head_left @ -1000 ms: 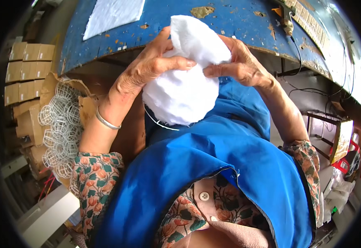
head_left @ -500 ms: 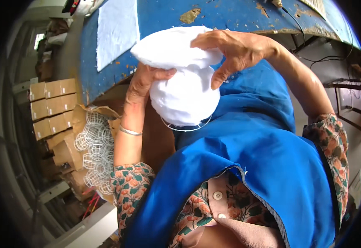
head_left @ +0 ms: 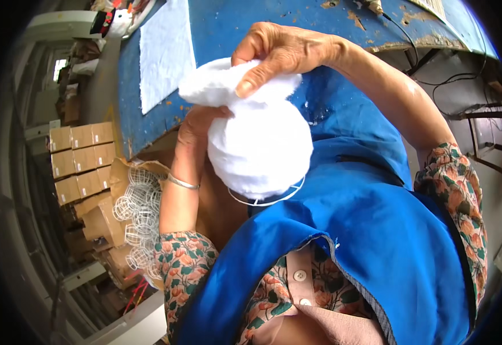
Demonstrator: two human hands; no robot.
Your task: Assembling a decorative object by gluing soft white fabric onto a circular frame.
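White fabric cover (head_left: 260, 150) nearly sheathes the wire frame (head_left: 268, 199); right hand (head_left: 279, 52) grip pinches its gathered top, left hand (head_left: 196, 123) grip hidden behind.

The desk (head_left: 251, 23) serves as landmark. A cloth sheet (head_left: 167, 52) lies on its left part. Just before the desk's near edge, the padded bundle (head_left: 259, 144) is held up between two hands: the right hand (head_left: 279, 52) on top of it, the left hand (head_left: 196, 123) at its left side. A wire ring (head_left: 268, 198) sits under the bundle. Left of the desk stand stacked cartons (head_left: 75, 158); nearer, beside the left forearm, wire frames (head_left: 139, 213) lie in an open box (head_left: 104, 221).
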